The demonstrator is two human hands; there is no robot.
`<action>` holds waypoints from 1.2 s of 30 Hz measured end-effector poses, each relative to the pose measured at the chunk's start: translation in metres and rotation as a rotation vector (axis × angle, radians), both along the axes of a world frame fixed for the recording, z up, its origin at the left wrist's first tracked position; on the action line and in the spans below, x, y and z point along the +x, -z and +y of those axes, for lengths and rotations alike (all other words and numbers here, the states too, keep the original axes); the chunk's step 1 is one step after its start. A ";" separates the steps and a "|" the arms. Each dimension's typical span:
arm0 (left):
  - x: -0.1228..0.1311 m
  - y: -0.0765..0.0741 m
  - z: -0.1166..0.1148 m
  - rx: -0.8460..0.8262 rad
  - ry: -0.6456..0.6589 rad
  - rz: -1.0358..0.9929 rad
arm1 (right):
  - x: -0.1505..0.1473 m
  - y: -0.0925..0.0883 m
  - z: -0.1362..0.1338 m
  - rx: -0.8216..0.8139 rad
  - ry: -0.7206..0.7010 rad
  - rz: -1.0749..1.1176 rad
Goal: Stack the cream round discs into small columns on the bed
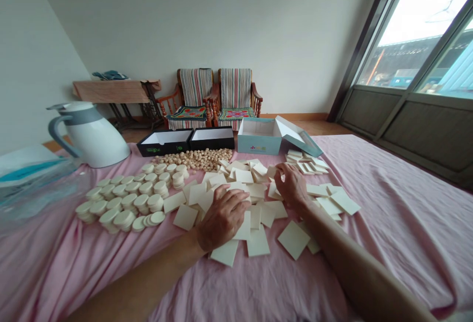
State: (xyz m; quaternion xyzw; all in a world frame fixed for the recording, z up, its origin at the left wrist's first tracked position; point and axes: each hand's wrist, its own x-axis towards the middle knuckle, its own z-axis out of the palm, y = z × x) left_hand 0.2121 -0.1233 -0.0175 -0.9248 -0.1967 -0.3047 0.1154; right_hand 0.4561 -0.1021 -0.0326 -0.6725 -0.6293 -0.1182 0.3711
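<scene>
Many cream square tiles [258, 241] lie in a loose, overlapping pile on the pink cloth. Over the middle of that pile is my left hand [224, 216], palm down, its fingers bent and slightly apart, with no tile seen in its grasp. My right hand [291, 184] is at the pile's right side, its thumb and index finger pinched on a small cream tile [272, 171]. Beyond it, more small tiles [312, 165] are grouped near the light blue box, and larger square tiles [344, 201] lie right of my right forearm.
Stacked round discs [124, 218] stand in rows at left, with small wooden beads [199, 157] behind. Two black boxes [164, 148] and a light blue box [258, 144] with its leaning lid [301, 137] line the back. A white jug [96, 137] and plastic bag [33, 184] are at left.
</scene>
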 end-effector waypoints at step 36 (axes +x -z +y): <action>0.000 0.000 -0.001 -0.027 -0.006 0.003 | -0.012 -0.038 -0.061 -0.710 -0.542 -0.303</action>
